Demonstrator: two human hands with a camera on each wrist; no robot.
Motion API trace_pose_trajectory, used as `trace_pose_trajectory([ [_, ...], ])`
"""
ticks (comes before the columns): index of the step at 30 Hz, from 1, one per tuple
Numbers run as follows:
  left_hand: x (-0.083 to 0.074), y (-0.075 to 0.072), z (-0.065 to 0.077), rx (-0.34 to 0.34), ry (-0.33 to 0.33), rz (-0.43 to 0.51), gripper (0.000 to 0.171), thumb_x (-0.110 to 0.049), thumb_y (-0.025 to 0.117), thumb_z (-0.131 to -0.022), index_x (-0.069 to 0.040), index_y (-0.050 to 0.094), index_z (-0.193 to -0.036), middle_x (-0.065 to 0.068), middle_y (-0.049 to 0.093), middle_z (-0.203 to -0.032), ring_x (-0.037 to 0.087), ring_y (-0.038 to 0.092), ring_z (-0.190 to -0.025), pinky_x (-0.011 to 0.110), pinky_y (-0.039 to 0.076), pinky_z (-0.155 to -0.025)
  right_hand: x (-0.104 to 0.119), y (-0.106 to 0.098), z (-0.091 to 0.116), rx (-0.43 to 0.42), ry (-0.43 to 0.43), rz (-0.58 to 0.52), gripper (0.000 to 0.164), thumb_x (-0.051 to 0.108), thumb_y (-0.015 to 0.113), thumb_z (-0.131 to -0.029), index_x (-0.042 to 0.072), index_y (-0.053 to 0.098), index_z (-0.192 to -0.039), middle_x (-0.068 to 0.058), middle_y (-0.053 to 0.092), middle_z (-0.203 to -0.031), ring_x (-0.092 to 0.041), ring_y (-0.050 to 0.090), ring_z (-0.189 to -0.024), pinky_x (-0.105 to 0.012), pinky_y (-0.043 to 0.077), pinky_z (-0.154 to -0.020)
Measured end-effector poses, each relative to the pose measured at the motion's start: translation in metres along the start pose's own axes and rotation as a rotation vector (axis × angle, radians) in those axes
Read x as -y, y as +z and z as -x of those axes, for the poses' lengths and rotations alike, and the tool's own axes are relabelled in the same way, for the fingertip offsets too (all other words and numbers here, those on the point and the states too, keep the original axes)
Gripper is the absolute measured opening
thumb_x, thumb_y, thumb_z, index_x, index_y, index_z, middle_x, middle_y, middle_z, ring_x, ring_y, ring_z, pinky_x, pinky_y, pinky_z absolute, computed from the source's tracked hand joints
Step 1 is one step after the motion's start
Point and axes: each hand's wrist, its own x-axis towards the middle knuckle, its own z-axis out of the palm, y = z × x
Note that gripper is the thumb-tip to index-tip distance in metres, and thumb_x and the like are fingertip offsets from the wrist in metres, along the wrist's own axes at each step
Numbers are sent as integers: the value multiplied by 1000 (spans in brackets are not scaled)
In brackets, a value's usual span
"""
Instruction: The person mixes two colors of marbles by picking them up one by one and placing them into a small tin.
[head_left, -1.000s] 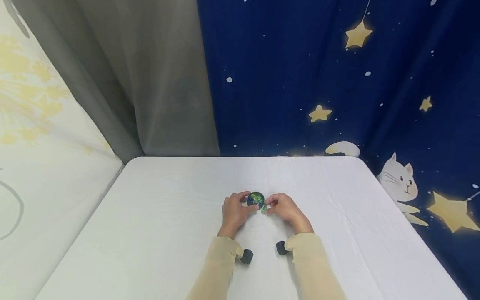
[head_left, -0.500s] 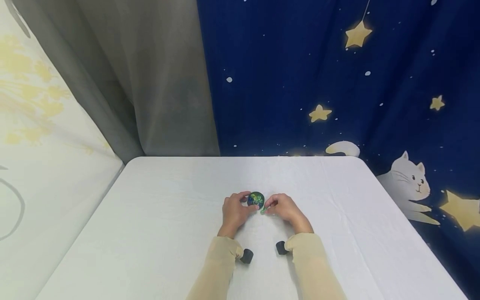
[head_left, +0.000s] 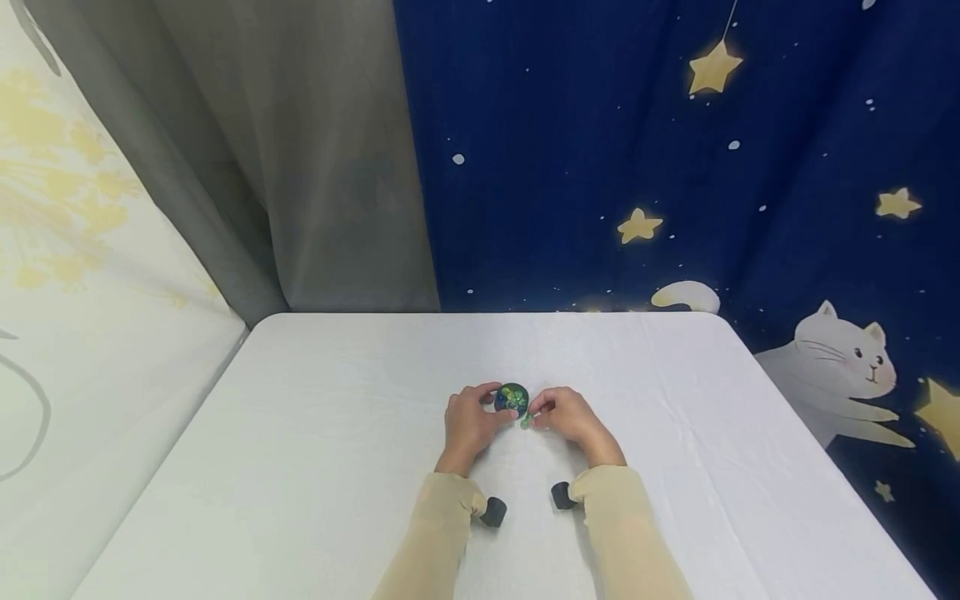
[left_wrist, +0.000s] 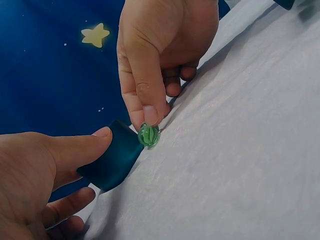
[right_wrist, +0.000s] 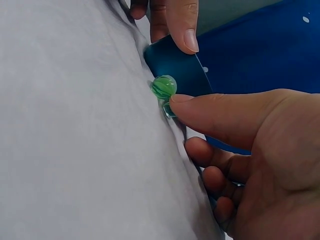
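Observation:
My left hand (head_left: 471,425) grips a small dark teal cup (left_wrist: 114,157) by its side, thumb and fingers spread around it. From above, the cup's round mouth (head_left: 512,398) shows several green, yellowish and blue marbles inside. Just right of the cup, my right hand (head_left: 572,417) pinches at the table with thumb and forefinger. A clear green-swirled marble (right_wrist: 164,87) lies at the thumb tip, close beside the cup's lower edge. A second green marble (right_wrist: 170,110) is partly hidden behind that thumb. The right hand's other fingers are curled.
A white cloth covers the table (head_left: 337,450), which has rounded far corners. Behind it hang a grey curtain (head_left: 345,167) and a dark blue one (head_left: 555,167) with stars and a cat. Black wrist devices (head_left: 492,512) stick out from both beige sleeves.
The green marbles by my right fingertips have shifted slightly toward me, and the right forefinger has moved in closer to the cup. My left hand and the cup stay put.

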Motion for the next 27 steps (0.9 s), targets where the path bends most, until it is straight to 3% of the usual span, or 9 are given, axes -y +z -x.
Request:
trace_pose_trajectory([
  [27, 0, -1, 0, 8, -12, -9, 52, -34, 86, -71, -21, 70, -119, 0, 65, -97, 19, 49, -86, 38, 40, -77, -1, -5, -2, -42, -32, -123, 10, 4, 74, -79, 9, 74, -88, 0, 61, -76, -18, 54, -75, -34, 44, -71],
])
